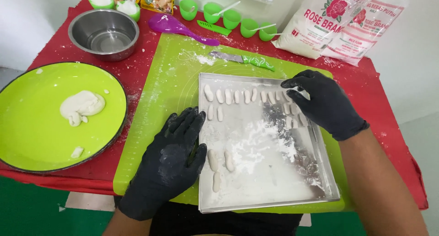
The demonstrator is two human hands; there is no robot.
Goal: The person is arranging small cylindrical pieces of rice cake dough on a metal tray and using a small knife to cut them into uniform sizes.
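A floured metal baking tray [274, 190] lies on a green mat [160, 94]. Several small white dough pieces [238, 96] sit in a row along the tray's far side, with a few more [219, 163] near the front left. My left hand [171, 160], in a black glove, rests flat on the mat with its fingers apart, touching the tray's left edge. My right hand [322, 103], also gloved in black, hovers over the tray's far right corner, fingertips curled at the dough pieces there; whether it pinches one is hidden.
A big green plate [27, 126] with a lump of dough [82, 106] lies at left. Behind it stands a steel bowl [104, 32]. A purple spoon [176, 28], a green-handled knife [242, 58], several green cups [231, 19] and white flour bags [320, 21] line the back.
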